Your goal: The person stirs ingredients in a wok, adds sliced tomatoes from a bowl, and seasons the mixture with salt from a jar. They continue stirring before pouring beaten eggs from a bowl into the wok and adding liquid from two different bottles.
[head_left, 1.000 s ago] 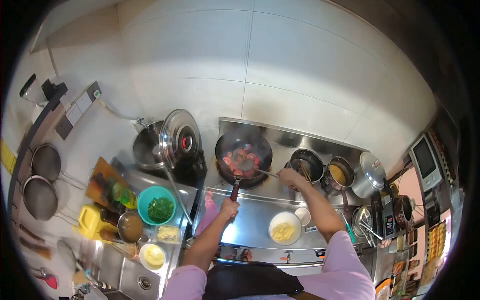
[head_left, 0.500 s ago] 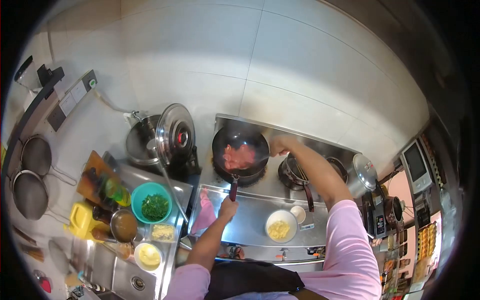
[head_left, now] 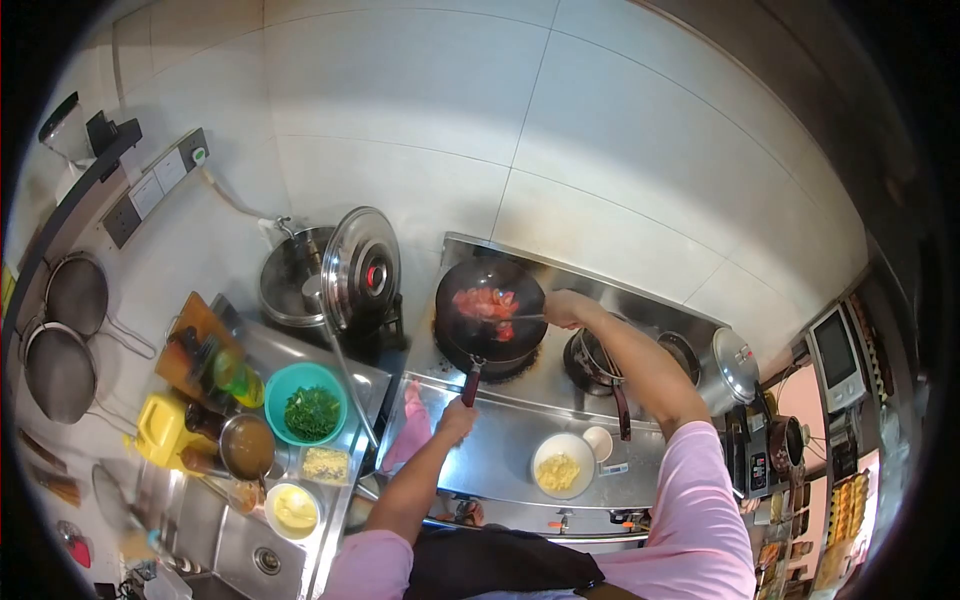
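Observation:
My left hand (head_left: 458, 422) is closed around the dark red handle (head_left: 470, 387) of a black wok (head_left: 462, 334) on the stove. In my right hand (head_left: 567, 309), at the wok's right rim, is the end of a long grey cooking utensil (head_left: 522, 318); its working end lies among the food, so I cannot make out its shape. Glossy red pieces, like cut tomato (head_left: 484, 302), lie in the wok. Below my right forearm stands a white bowl (head_left: 543, 478) of yellow scrambled-egg-like food, with a small white cup (head_left: 598, 443) beside it. A pink cloth (head_left: 408, 437) lies left of my left hand.
Right of the wok are a saucepan (head_left: 590, 365) and a lidded steel pot (head_left: 735, 365). To the left stand a large pot (head_left: 285, 290) with its lid (head_left: 360, 270) propped up, a turquoise bowl (head_left: 275, 405) of chopped greens, several bottles and a sink (head_left: 235, 540).
The red food has shifted and spread, and now looks like separate pieces. My right hand has moved slightly down at the wok's rim. The view has shifted a little; my left hand keeps its grip.

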`<action>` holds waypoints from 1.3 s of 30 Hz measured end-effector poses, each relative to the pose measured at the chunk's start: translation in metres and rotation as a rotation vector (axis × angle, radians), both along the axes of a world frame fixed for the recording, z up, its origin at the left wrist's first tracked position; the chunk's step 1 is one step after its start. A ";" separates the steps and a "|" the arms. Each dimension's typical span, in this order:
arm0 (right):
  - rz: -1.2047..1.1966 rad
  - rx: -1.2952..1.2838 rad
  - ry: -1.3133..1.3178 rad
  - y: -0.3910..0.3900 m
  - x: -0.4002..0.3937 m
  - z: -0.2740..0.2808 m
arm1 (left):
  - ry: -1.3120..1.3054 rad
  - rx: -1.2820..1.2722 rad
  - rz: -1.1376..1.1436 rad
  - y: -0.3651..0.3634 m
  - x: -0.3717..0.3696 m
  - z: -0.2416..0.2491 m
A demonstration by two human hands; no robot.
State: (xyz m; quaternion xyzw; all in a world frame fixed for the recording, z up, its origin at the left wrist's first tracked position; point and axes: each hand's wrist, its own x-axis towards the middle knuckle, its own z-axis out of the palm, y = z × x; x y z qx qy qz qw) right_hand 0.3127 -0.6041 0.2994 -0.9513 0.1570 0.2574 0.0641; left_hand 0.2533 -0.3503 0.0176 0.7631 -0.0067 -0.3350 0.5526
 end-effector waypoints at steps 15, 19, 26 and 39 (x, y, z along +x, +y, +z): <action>0.186 -0.281 -0.153 0.001 -0.030 -0.010 | 0.029 -0.026 -0.001 0.001 0.000 0.009; 0.256 -0.294 -0.176 -0.014 -0.033 0.008 | 0.023 0.013 -0.024 0.001 0.002 0.008; 0.263 -0.216 0.130 -0.034 -0.023 -0.026 | 0.021 -0.028 0.006 0.004 0.000 0.022; 0.313 -0.381 -0.041 -0.047 -0.050 0.022 | -0.003 -0.030 -0.014 0.007 0.002 0.022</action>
